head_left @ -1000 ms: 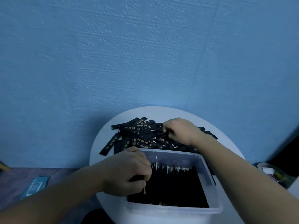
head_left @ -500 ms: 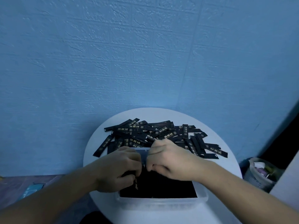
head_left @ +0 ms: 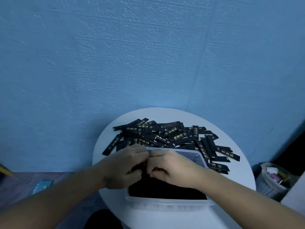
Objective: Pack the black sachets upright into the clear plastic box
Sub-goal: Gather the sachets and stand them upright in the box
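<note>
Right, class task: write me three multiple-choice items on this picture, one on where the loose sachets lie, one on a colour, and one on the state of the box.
1. Where does the loose pile of black sachets lie?
A. on a chair
B. on the round table, beyond the clear box
C. on a shelf

2. What colour is the wall behind the table?
A. yellow
B. red
C. blue

3. What state is the clear box in?
A. open, with packed sachets in it
B. shut with a lid
C. open and empty

Answers: 1 B, the pile lies on the table top past the box's far rim; 2 C, the textured wall is blue; 3 A, no lid covers the box and dark sachets show inside.
</note>
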Demonstrator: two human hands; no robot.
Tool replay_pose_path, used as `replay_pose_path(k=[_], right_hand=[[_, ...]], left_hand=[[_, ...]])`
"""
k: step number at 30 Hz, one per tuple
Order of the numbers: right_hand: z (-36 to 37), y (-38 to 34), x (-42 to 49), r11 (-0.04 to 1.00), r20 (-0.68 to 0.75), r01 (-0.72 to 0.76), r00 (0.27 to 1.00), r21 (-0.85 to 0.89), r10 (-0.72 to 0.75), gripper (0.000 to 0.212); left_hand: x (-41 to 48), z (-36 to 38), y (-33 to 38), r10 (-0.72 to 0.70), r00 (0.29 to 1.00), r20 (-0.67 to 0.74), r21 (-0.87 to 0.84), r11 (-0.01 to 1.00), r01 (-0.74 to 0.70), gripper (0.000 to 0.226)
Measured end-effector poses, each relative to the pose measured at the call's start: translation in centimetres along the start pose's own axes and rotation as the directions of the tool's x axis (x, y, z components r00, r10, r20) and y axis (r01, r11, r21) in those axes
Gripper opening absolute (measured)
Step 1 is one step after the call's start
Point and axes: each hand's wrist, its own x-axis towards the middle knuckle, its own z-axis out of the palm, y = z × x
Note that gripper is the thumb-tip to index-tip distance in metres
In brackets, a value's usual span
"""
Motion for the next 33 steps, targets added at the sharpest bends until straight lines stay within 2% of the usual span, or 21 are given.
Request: replay_pose_path(k=[4, 10, 13, 19, 26, 30, 33], right_hand=[[0.2, -0.2, 0.1, 0.999, 0.006, -0.033, 0.999, -0.015, 0.033, 0.012], [-0.1, 0.1, -0.2, 0.997, 0.031, -0.064, 0.997, -0.031, 0.065, 0.013], [-0.5, 0.2, -0.4, 0.994, 0.044, -0.102, 0.994, -0.031, 0.103, 0.012], [-1.5, 0.4, -0.8, 0.992, 0.056, -0.091, 0.994, -0.089, 0.096, 0.012], [-6.4, 1.7, -0.9, 0.979, -0.077, -0.116, 0.992, -0.166, 0.104, 0.011], [-7.8, 5.8, -0.6, 0.946, -0.112, -0.234, 0.970, -0.225, 0.213, 0.002], [-7.7, 9.9, 0.3, 0.894, -0.069, -0.335, 0.941, -0.297, 0.330, 0.010]], left_hand=[[-0.1, 0.7, 0.0, -0.127, 0.992, 0.022, -0.006, 0.992, 0.127, 0.023], [0.0, 0.6, -0.2, -0.105, 0.994, 0.003, -0.029, 0.994, 0.105, 0.017], [0.3, -0.3, 0.0, -0.013, 0.999, -0.037, -0.015, 1.000, 0.012, 0.014], [0.8, -0.9, 0.2, 0.051, 0.998, -0.048, 0.040, 0.998, -0.050, 0.014], [3.5, -1.3, -0.9, 0.008, 0.986, -0.164, 0.029, 1.000, -0.003, 0.011], [6.3, -1.8, -3.1, -0.034, 0.990, -0.138, 0.027, 0.999, 0.038, 0.012], [8.4, -1.9, -5.8, -0.103, 0.990, -0.099, 0.064, 0.992, 0.110, 0.020]])
